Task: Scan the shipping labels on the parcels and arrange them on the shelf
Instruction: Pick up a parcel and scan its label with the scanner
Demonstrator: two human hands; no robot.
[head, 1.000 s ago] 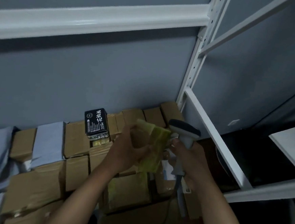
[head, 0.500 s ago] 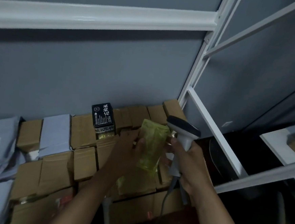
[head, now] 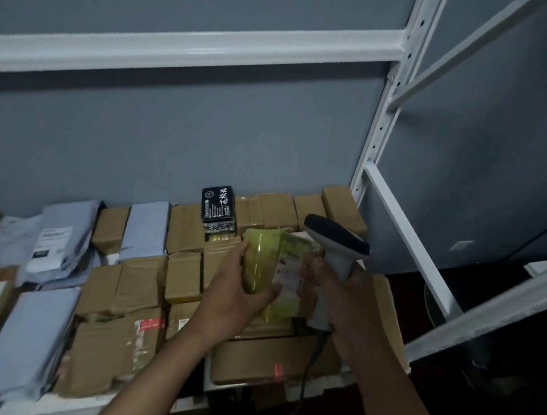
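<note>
While the left hand (head: 236, 289) curls round a yellow-green plastic parcel (head: 269, 266), thumb on the near face and fingers behind, the right hand (head: 341, 288) grips the handle of a grey scanner (head: 335, 241) just beside it, its dark head tipped toward the parcel. A white shipping label (head: 288, 272) shows on the parcel's glossy, crinkled wrap, next to the right thumb. Both are held above the shelf (head: 186, 50), a white metal frame against a grey wall. Its lower deck is packed tight with brown cardboard boxes (head: 142, 279), square-edged and taped, laid flat in rows. A black box with white lettering (head: 218, 211) stands upright among them near the back. To the left lie soft grey-blue poly mailers (head: 53, 239), limp and overlapping, some bearing white labels. A red scan mark (head: 277, 369) glows on a large carton (head: 270, 361) at the front edge.
</note>
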